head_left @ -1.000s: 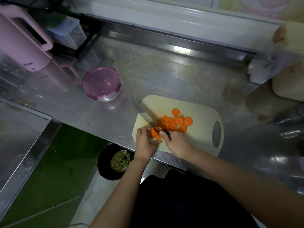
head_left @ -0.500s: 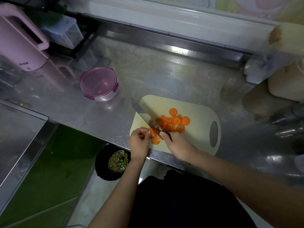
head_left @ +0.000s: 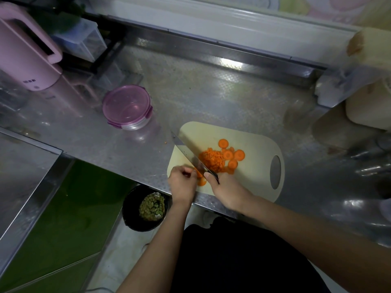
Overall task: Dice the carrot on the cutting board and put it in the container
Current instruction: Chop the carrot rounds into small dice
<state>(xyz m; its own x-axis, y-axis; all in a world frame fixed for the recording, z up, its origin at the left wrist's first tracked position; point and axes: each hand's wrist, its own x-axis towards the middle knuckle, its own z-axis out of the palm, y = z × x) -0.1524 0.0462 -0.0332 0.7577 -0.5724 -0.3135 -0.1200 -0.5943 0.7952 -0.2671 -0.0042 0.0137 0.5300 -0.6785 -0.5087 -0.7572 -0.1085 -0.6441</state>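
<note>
The left hand (head_left: 182, 182) has its fingers curled in, pinching a few carrot slices (head_left: 200, 180) at the board's seven o'clock corner. The right hand (head_left: 229, 191) is wrapped tight round the black handle of a broad kitchen knife (head_left: 187, 150), whose blade runs out toward ten o'clock. The left fingertips sit right beside the blade's flat (too blurred to say whether the knuckles lead), so a hurried chop could nick them.

Those slices also lie at the very rim of the cream cutting board (head_left: 257, 180), which is close to the counter's front edge. A stray piece could roll off toward the black scrap bin (head_left: 146, 208) below.

Farther in, at mid-board, a heap of fine orange dice (head_left: 211, 160) touches the blade, with uncut rounds (head_left: 229, 154) at its two o'clock. Beyond, at ten o'clock from the board and well apart, the round container (head_left: 127, 106) wears its purple lid, which must come off before anything goes in.
</note>
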